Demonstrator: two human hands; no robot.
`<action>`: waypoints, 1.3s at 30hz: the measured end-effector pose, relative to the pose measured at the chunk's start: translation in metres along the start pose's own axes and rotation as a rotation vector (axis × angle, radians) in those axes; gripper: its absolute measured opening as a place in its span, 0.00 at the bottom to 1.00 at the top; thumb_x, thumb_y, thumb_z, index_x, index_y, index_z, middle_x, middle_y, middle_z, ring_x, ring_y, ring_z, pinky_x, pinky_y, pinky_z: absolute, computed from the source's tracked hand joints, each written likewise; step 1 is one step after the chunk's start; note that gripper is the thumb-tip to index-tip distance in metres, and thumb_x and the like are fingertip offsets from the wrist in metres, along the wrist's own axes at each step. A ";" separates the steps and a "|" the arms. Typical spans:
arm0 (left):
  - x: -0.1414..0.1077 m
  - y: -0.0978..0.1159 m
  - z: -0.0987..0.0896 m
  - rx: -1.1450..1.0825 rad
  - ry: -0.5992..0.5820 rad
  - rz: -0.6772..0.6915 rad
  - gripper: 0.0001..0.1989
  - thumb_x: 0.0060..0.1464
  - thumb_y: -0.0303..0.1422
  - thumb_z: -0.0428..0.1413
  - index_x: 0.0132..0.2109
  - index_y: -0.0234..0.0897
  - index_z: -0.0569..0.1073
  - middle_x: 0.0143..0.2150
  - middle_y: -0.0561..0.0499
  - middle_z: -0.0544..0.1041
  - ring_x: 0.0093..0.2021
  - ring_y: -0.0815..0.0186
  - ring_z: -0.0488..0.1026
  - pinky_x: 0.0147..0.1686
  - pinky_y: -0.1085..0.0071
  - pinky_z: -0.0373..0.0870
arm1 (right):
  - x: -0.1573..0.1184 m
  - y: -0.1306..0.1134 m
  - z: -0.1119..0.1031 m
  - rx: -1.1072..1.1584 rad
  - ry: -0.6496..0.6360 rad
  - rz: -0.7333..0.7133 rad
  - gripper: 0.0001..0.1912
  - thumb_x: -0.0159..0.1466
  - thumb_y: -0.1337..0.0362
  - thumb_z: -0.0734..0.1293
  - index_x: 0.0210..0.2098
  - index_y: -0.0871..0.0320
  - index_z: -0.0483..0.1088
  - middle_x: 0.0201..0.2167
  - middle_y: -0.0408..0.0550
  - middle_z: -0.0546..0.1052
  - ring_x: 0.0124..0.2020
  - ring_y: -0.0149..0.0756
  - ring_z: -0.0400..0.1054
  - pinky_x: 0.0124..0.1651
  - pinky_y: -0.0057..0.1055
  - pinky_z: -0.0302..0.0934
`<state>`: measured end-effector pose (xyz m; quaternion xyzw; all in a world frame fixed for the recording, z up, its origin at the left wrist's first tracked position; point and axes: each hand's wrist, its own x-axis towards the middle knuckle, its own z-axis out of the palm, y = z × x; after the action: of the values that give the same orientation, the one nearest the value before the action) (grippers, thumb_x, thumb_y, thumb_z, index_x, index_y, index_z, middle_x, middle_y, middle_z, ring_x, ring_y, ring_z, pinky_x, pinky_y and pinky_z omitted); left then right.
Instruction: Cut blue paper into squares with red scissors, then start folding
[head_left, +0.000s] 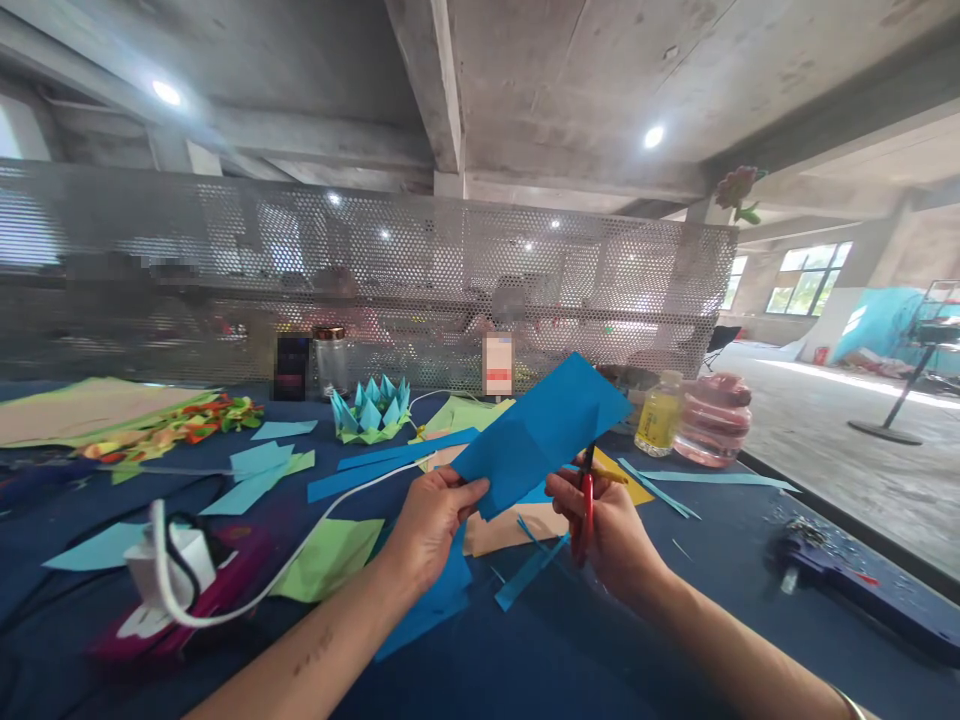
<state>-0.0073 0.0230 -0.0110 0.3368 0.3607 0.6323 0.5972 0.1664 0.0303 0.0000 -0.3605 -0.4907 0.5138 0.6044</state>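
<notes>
My left hand (435, 515) pinches the lower left corner of a blue paper sheet (536, 435), which is held tilted above the table. Red-handled scissors (584, 515) are in my right hand (600, 520), near the sheet's lower right edge; their blades are partly hidden by the paper. A yellow piece (609, 474) shows beside the scissors, and I cannot tell whether my fingers hold it. Under my hands lie narrow blue strips (525, 580), a peach sheet (517, 528) and another blue sheet (431, 605).
A turquoise folded paper crown (371, 412) stands behind my left hand. At left are a white charger (169, 570) with a cable and green paper (330, 560). A yellow-labelled bottle (658, 418), a pink bottle (714, 420) and a dark blue tool (862, 580) are at right.
</notes>
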 end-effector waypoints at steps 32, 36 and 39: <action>-0.008 -0.001 0.005 0.328 0.076 0.144 0.09 0.33 0.30 0.66 0.26 0.34 0.75 0.23 0.50 0.78 0.26 0.62 0.74 0.30 0.68 0.69 | 0.008 0.006 -0.006 0.099 0.039 0.132 0.20 0.43 0.62 0.79 0.31 0.58 0.70 0.22 0.41 0.73 0.23 0.28 0.65 0.23 0.22 0.59; -0.014 0.005 0.011 0.414 0.142 0.148 0.09 0.34 0.28 0.66 0.20 0.36 0.72 0.16 0.55 0.73 0.21 0.67 0.70 0.24 0.72 0.65 | 0.005 0.004 -0.005 0.053 0.044 0.153 0.17 0.42 0.60 0.79 0.25 0.59 0.70 0.20 0.40 0.72 0.19 0.24 0.61 0.23 0.23 0.58; -0.017 0.007 0.013 0.441 0.130 0.142 0.08 0.35 0.27 0.66 0.21 0.35 0.72 0.18 0.54 0.74 0.22 0.66 0.70 0.25 0.71 0.66 | 0.005 0.002 -0.003 0.059 0.067 0.147 0.19 0.39 0.61 0.80 0.24 0.59 0.70 0.20 0.39 0.71 0.20 0.25 0.62 0.24 0.24 0.57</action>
<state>0.0010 0.0067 0.0014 0.4423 0.5031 0.5990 0.4386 0.1691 0.0354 -0.0019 -0.3946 -0.4271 0.5586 0.5915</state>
